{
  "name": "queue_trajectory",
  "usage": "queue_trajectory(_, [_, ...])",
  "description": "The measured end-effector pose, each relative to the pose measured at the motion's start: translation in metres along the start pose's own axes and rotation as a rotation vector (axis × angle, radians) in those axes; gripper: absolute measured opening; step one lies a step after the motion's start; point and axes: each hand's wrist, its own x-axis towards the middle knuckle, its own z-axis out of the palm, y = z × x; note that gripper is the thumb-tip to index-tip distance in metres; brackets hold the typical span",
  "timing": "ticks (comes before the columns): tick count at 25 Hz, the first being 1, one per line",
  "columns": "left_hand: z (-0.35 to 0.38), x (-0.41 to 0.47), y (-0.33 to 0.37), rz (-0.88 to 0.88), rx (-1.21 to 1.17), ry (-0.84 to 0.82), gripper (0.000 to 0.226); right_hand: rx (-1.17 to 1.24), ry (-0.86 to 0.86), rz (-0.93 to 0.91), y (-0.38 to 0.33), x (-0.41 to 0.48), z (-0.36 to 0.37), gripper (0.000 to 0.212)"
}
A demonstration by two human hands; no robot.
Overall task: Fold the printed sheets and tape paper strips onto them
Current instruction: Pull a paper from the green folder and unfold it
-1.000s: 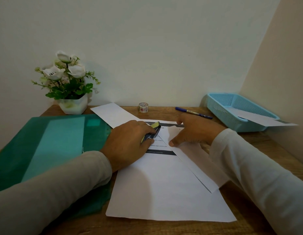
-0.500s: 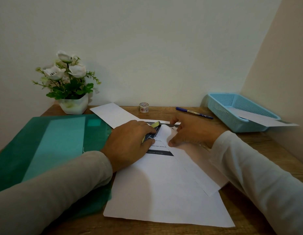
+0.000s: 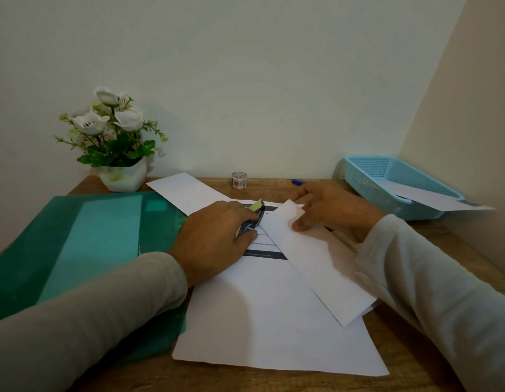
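White strip (image 3: 316, 258) is where the change is: a sec ago it lay flat across the sheet (image 3: 274, 321) w/ the right hand (image 3: 333, 210) pressing it. Now its far end is lifted and curled up off the print, thumb on top and fingers behind, so that hand pinches it. Near end rests on the sheet's right edge and overhangs the desk (image 3: 276, 189). Strip has also swung left a bit, covering more of the dark-banded text block. Left hand (image 3: 214, 236) hasn't moved: fingers curled round a small dark and yellow-green tool (image 3: 254, 213), resting on the sheet beside the text; can't tell what the tool is. Sheet lies flat mid-desk, no fold visible, and has slid slightly. Tape roll (image 3: 239, 179) sits at the back, well apart from both hands. My read: strip is being re-placed, not yet fixed. Taping can't start till it's laid straight, and prob. one hand must let go to fetch the roll. Risk — sheet slides again while the strip's end is up
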Motion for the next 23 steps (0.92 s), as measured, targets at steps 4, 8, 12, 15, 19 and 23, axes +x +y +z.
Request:
queue_trajectory(4, [-0.002,-0.002,0.001,0.006,-0.028,0.043,0.046,0.220,0.115,-0.056,0.007,-0.005,-0.015,0.020])
queue_trajectory(8, [-0.001,-0.004,0.002,0.000,-0.055,0.061,0.041,0.460,0.045,-0.094,0.010,-0.005,-0.008,0.007])
queue_trajectory(12, [-0.003,-0.010,0.003,0.026,-0.191,0.141,0.029,0.491,-0.032,-0.175,0.003,-0.011,0.012,0.014])
queue_trajectory(15, [-0.002,-0.009,0.001,-0.005,-0.283,0.125,0.025,0.392,-0.048,-0.220,0.003,-0.011,0.019,0.026])
queue_trajectory(19, [-0.002,-0.008,-0.001,0.064,-0.417,0.093,0.031,0.290,0.005,-0.230,0.006,-0.010,0.022,0.021])
queue_trajectory(23, [-0.005,-0.009,0.003,0.068,-0.433,0.033,0.043,0.301,0.178,-0.323,0.005,-0.010,0.026,0.016])
